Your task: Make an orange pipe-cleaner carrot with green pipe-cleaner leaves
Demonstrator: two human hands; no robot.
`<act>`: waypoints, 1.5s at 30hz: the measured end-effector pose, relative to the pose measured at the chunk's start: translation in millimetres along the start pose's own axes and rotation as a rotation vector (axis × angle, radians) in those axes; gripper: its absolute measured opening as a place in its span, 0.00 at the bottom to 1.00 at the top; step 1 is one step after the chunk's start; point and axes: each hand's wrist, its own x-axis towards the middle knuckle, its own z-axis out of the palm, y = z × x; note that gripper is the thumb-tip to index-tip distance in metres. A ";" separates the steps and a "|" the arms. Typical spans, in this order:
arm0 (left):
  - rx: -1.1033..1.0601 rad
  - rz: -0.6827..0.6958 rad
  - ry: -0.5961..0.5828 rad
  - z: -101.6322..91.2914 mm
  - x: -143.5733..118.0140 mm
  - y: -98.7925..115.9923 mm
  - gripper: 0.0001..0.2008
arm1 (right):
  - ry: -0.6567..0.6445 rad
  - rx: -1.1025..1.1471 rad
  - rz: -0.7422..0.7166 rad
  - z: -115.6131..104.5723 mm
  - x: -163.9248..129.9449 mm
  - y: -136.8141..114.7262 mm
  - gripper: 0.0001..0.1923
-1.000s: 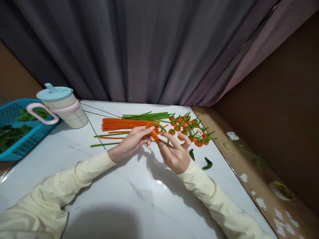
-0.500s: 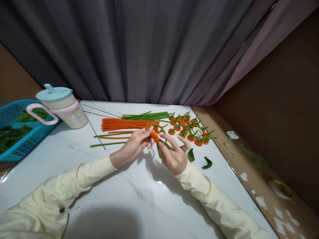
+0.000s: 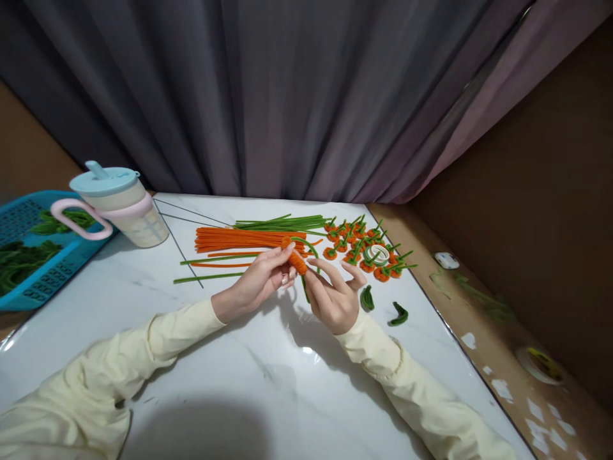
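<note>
Left hand (image 3: 256, 281): we pinch the orange coil (image 3: 295, 260).
Right hand (image 3: 335, 295): we grip its green stem (image 3: 305, 289).
Feel: we judge it light, soft, easily bent.

We see a dim scene, lit from above and slightly in front. A small glare spot sits on the glossy desk (image 3: 306, 350) at lower centre of the frame. Soft shadows fall beneath both forearms, and a broad dark shadow lies along the bottom edge. Straight lines bow towards the corners, and the lower right looks slightly soft.
</note>
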 end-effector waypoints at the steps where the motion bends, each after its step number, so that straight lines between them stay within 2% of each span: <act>1: 0.024 0.007 0.003 0.0 0.3 1.7 0.13 | -0.005 0.003 0.015 0.8 0.0 0.9 0.07; 5: 0.169 0.039 0.025 -0.7 1.7 6.9 0.15 | -0.052 0.009 0.069 5.5 -2.8 5.8 0.06; 13: 0.183 0.006 0.028 -2.3 3.8 6.8 0.14 | -0.023 0.016 0.022 8.3 -9.3 7.9 0.08; 19: 0.322 0.014 0.075 0.4 1.0 0.5 0.18 | -0.029 0.009 0.033 4.5 -6.0 2.7 0.08; 23: 0.470 0.075 0.085 -0.7 -1.0 -5.5 0.20 | -0.030 0.016 0.059 1.9 -3.6 -1.0 0.09; 27: 0.529 0.113 0.097 0.2 -1.2 -3.1 0.19 | -0.077 0.014 0.079 0.7 -1.4 -1.8 0.10; 34: 0.463 0.177 0.147 -2.2 5.4 6.8 0.19 | -0.145 0.001 0.154 5.3 -3.4 8.0 0.08; 37: 0.460 0.190 0.105 -4.5 5.2 1.1 0.18 | -0.146 0.077 0.207 7.0 -6.1 7.3 0.10; 42: 0.531 0.269 0.128 -6.6 -1.6 -12.1 0.18 | -0.163 0.212 0.295 4.8 -5.2 0.4 0.10; 45: 0.591 0.300 0.112 -5.1 -5.4 -12.6 0.18 | -0.168 0.225 0.309 3.5 -3.5 -2.2 0.09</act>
